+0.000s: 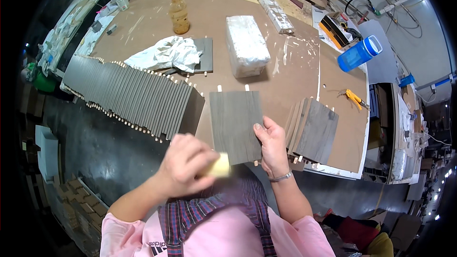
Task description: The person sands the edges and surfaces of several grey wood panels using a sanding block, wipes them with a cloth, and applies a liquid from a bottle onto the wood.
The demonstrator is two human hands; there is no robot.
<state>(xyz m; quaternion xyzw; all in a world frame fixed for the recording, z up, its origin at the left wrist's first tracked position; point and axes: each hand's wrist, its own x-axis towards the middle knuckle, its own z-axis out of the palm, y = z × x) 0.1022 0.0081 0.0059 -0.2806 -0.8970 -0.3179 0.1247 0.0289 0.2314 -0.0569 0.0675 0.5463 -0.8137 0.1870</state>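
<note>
My right hand (273,145) grips a grey wood-grain panel (235,123) by its right edge, thumb on the face. Pale wooden dowels stick out of the panel's top end and one shows at its bottom. My left hand (188,164) is closed around a pale yellow block (219,165), perhaps a sponge, blurred by motion, at the panel's lower left corner. To the left stands a long row of similar doweled panels (131,93), packed on edge. A smaller stack of these panels (316,131) leans at the right.
A white-wrapped block (247,45) stands beyond the panel on the brown tabletop (209,14). Farther left are a crumpled white cloth (169,53) and a brown-stained bottle (179,12). At right lie a blue water bottle (359,53) and a yellow air gun (354,99).
</note>
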